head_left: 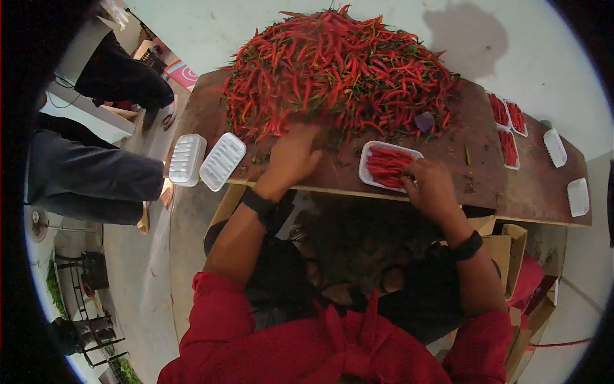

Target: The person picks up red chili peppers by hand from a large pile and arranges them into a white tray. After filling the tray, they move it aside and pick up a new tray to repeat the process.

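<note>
A large heap of red chili peppers (345, 64) with green stems lies on the brown table. At its near edge is my left hand (297, 153), its fingers reaching into the chilies and smeared by motion, the thumb out to the side. My right hand (436, 187) is curled at the right end of a white foam tray (365, 168), fingers over the rim and thumb at the near corner. Inside this tray lies a layer of red chilies (387, 165), lined up lengthwise; my right fingertips overlap their right ends.
Stacked white foam trays (187, 160) and another upturned tray (222, 161) lie at the left. Several filled trays (508, 148) and two upturned trays (555, 148) are at the right. Cardboard boxes (511, 253) stand below the table. Another person's legs (96, 176) show at the left.
</note>
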### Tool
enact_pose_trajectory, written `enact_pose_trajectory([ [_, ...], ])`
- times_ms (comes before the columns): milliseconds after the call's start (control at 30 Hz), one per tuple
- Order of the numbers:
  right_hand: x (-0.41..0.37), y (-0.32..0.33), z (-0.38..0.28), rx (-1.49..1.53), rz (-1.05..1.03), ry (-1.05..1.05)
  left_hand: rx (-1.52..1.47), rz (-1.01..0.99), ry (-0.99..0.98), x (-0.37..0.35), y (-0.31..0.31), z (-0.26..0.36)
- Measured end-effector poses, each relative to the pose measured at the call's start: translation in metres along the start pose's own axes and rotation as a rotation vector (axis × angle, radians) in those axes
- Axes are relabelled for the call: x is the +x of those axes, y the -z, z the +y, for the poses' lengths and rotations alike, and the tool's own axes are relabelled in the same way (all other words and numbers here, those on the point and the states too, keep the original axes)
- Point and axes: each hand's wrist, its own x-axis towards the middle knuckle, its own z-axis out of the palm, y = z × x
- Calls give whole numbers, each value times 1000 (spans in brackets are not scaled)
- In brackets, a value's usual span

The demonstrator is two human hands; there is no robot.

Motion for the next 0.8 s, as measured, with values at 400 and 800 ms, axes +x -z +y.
enact_pose_trajectory([
  [400,-8,3,-2,2,27,38,-30,-250,-86,-11,-7,11],
  [800,-3,0,-8,22,-37,67,-241,-442,-195,-26,11,21],
])
